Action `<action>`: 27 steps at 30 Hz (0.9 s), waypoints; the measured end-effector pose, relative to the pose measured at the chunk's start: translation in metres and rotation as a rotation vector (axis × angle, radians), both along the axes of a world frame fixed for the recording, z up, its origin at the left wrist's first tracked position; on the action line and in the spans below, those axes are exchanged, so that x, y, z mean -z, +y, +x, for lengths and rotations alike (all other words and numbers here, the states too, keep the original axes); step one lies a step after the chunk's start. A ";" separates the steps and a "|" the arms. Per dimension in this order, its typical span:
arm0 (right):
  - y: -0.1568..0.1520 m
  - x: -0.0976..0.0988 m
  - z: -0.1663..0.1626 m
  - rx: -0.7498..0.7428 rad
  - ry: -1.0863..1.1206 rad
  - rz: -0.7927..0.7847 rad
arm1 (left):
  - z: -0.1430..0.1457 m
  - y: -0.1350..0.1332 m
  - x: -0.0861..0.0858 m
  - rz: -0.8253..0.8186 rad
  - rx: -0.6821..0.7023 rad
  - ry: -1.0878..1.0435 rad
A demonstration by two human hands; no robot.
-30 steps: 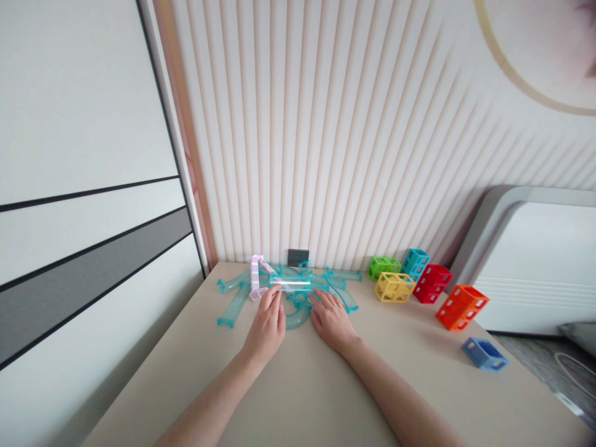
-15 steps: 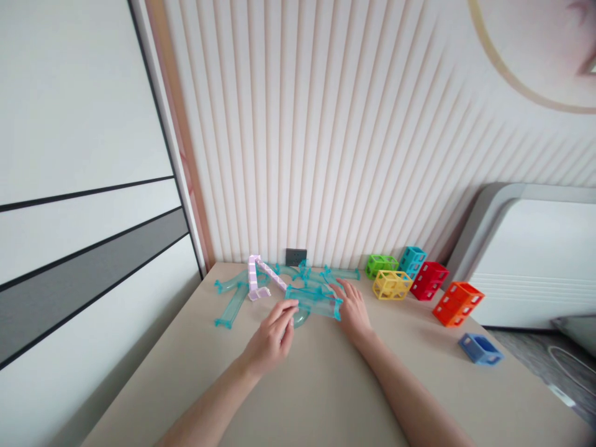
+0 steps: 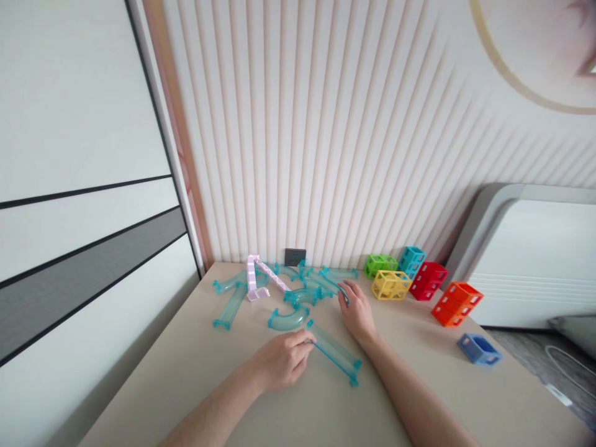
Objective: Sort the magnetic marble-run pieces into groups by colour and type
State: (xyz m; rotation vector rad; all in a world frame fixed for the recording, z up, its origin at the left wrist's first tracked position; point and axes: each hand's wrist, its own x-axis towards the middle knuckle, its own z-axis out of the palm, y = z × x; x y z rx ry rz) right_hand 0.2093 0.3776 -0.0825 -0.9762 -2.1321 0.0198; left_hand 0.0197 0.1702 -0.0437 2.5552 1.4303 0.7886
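Observation:
My left hand (image 3: 286, 359) pinches one end of a straight, see-through teal track piece (image 3: 338, 351), which slants toward the lower right just above or on the table. My right hand (image 3: 357, 313) has its fingers curled round the near end of another teal track piece (image 3: 331, 283) at the back of the pile. Between the hands lies a curved teal tube piece (image 3: 288, 319). Behind it is a second curved teal piece (image 3: 302, 295), close to the right hand. A lilac striped strip (image 3: 252, 276), bent at angles, stands left of these.
More teal track pieces (image 3: 231, 308) lie at the back left. Along the right are green (image 3: 379, 266), yellow (image 3: 391, 285), teal (image 3: 411, 262), red (image 3: 428, 280), orange (image 3: 457, 304) and blue (image 3: 479, 349) open-frame blocks. A ribbed wall (image 3: 298, 124) with a black socket (image 3: 295, 257) borders the table (image 3: 209, 385).
My left hand has drawn the straight track piece toward me and turned it, uncovering the curved pieces. My right hand has let go of it and closed on another piece behind.

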 end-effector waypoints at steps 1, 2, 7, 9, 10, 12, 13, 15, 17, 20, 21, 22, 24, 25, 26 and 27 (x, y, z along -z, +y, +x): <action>-0.001 0.000 -0.001 -0.016 0.030 0.010 | -0.001 0.000 0.001 -0.010 -0.004 0.017; -0.002 0.000 -0.001 -0.028 0.050 0.011 | -0.001 0.000 0.001 -0.018 -0.010 0.036; -0.009 -0.002 -0.008 -0.083 0.126 -0.084 | -0.002 0.002 0.002 -0.036 -0.022 0.145; -0.011 -0.003 -0.009 -0.100 0.180 -0.133 | -0.002 0.002 0.002 -0.032 -0.018 0.169; -0.011 -0.004 -0.010 -0.103 0.213 -0.149 | -0.002 0.001 0.001 -0.029 -0.018 0.178; -0.010 -0.005 -0.009 -0.103 0.272 -0.166 | -0.003 0.001 0.001 -0.027 -0.022 0.189; -0.010 -0.005 -0.008 -0.102 0.294 -0.167 | -0.003 0.001 0.000 -0.025 -0.024 0.191; -0.008 -0.005 -0.006 -0.098 0.321 -0.166 | -0.004 0.001 0.000 -0.019 -0.023 0.184; -0.007 -0.006 -0.005 -0.098 0.347 -0.168 | -0.004 0.000 0.000 -0.016 -0.017 0.167; -0.007 -0.007 -0.004 -0.115 0.414 -0.185 | -0.004 0.000 0.000 -0.016 -0.014 0.147; -0.008 -0.008 -0.004 -0.125 0.441 -0.191 | -0.004 0.000 0.000 -0.013 -0.015 0.144; -0.009 -0.009 -0.004 -0.136 0.465 -0.194 | -0.005 0.000 0.000 -0.008 -0.016 0.141; -0.011 -0.011 -0.005 -0.156 0.500 -0.193 | -0.005 0.000 0.001 0.008 -0.016 0.129; -0.013 -0.012 -0.005 -0.165 0.511 -0.189 | -0.006 0.000 0.001 0.015 -0.016 0.122; -0.014 -0.013 -0.006 -0.173 0.519 -0.185 | -0.006 0.000 0.002 0.020 -0.018 0.118; -0.015 -0.014 -0.006 -0.180 0.524 -0.182 | -0.006 0.001 0.002 0.027 -0.025 0.112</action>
